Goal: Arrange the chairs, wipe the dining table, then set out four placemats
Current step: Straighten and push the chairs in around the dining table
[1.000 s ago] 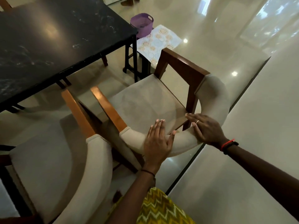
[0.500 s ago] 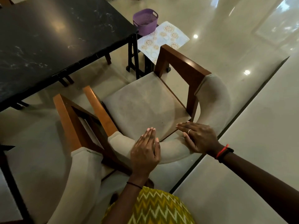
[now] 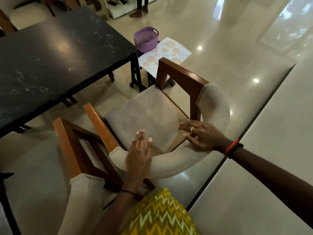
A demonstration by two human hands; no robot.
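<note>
Beige chair (image 3: pixel 149 116): upholstered, wooden arms, mid-view, its front near the table corner.
Black table (image 3: pixel 50 56): marbled top, at 10 o'clock from the chair.
Left hand (image 3: pixel 138 156): fingers straight and together, palm flat on the curved backrest at 6 o'clock; grip released.
Right hand (image 3: pixel 203 136): fingers spread on the backrest at 4 o'clock, ring on one finger, red and black wristbands; grip released.
Placemat (image 3: pixel 169 50): patterned, at 12 o'clock beyond the chair, purple basket (image 3: pixel 146 39) on its far corner.
Second chair (image 3: pixel 79 192): just beside the first, at 8 o'clock.
</note>
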